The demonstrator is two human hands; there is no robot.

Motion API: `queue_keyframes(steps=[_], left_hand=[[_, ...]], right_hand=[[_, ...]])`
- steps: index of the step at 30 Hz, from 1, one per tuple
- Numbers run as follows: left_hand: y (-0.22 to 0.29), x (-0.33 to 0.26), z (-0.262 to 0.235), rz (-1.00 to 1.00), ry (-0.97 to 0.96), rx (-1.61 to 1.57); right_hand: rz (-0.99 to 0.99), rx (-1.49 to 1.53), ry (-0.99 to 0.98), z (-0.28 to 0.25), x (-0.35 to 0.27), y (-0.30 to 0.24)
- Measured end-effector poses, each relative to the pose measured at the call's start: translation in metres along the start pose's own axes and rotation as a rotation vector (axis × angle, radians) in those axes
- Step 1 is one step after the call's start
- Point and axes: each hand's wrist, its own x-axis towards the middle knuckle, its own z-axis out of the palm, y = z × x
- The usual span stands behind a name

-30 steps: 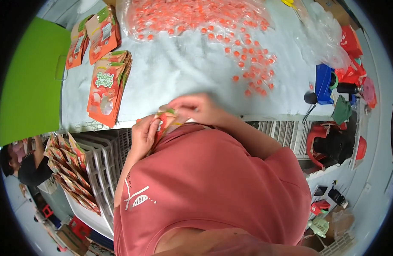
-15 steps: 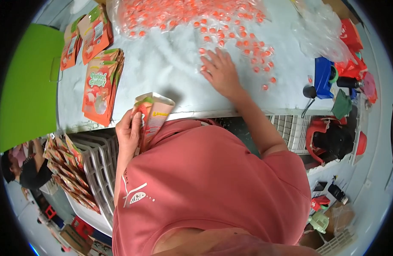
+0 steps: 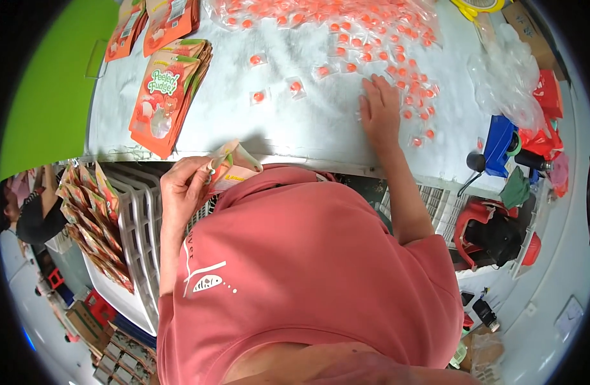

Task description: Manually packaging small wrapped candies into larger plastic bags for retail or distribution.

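My left hand (image 3: 185, 186) pinches the side of a red and beige candy pouch (image 3: 238, 171) at the table's front edge. The pouch's mouth gapes; its lower part is hidden by the hand and my shirt. Flat on the white-covered table, my right hand (image 3: 381, 115) has its fingers stretched out and no candy visible in it. Just right of it lie several orange candies (image 3: 407, 115) in clear wrappers. Between the two hands, farther back, a few single wrapped candies (image 3: 258, 97) lie apart. A large heap of the same candies (image 3: 346, 13) covers the far side.
At the left of the table lie stacked flat pouches (image 3: 160, 102). A grey crate (image 3: 138, 212) beside me holds filled-looking pouches (image 3: 93, 224). Clear plastic bags (image 3: 506, 77), a blue box (image 3: 499, 144) and a black scoop (image 3: 476, 162) sit at the right.
My right hand has slid to the right over the table, and single candies now lie to its left. The left hand has tilted the pouch lower. The whole view has shifted.
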Motion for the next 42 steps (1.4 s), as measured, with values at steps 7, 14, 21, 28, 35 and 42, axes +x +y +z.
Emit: queue_keyframes(steps=[7,14,21,28,35,42], left_hand=[[0.010,-0.006,0.011,-0.168,-0.011,-0.081],[0.000,-0.017,0.016,-0.191,0.000,-0.090],[0.002,-0.014,0.017,-0.147,0.005,-0.067],[-0.001,-0.016,0.020,-0.124,-0.001,-0.077],[-0.002,-0.020,0.019,-0.178,-0.015,-0.073],[-0.001,-0.022,0.020,-0.141,-0.004,-0.088]], right_hand=[[0.004,0.347,-0.074,0.046,0.035,-0.063],[-0.159,0.218,-0.036,0.070,0.043,-0.077],[0.023,-0.029,-0.049,0.048,0.036,-0.013],[0.015,0.432,-0.063,0.049,0.023,-0.070],[0.163,0.648,0.074,0.080,0.038,-0.061],[-0.129,0.416,-0.049,0.107,0.064,-0.089]])
